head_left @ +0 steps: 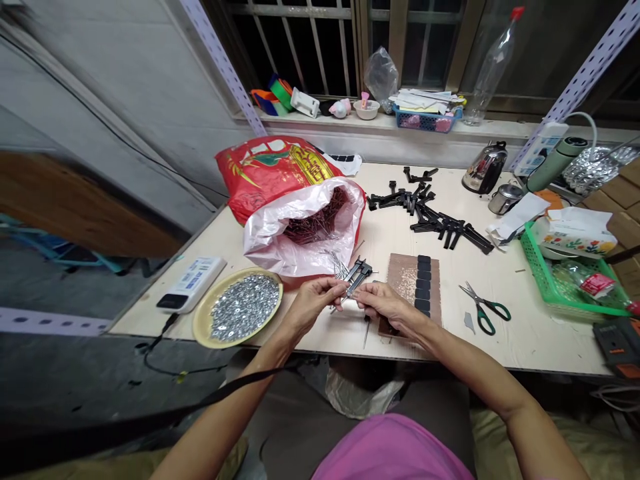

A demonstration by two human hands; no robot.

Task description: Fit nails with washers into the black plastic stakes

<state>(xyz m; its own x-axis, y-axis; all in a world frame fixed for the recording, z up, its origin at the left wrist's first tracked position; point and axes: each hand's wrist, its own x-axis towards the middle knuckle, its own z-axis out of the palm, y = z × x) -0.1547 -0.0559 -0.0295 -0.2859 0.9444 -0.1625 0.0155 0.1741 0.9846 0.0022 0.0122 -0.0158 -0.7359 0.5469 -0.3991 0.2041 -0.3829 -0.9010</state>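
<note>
Over the front of the table my hands meet, fingertips almost touching. My left hand [316, 297] is closed in a pinch at the lower end of a narrow black plastic bracket [358, 272]. Thumb and fingers of my right hand [384, 303] are pressed together beside it; whatever they pinch is too small to make out. Loose metal pins [340, 264] lie just behind the fingers, at the mouth of a red sack [280, 170] full of thin reddish-brown pins [320, 220]. Left of my hands stands a yellow dish [203, 327] of small silvery washers [245, 307].
Black plastic brackets [445, 223] lie piled at the back. A brown board with black pads [423, 283], green-handled scissors [485, 312] and a green basket [565, 293] are on the right. A white power box [193, 283] stands left. A kettle [484, 168] is at the back right.
</note>
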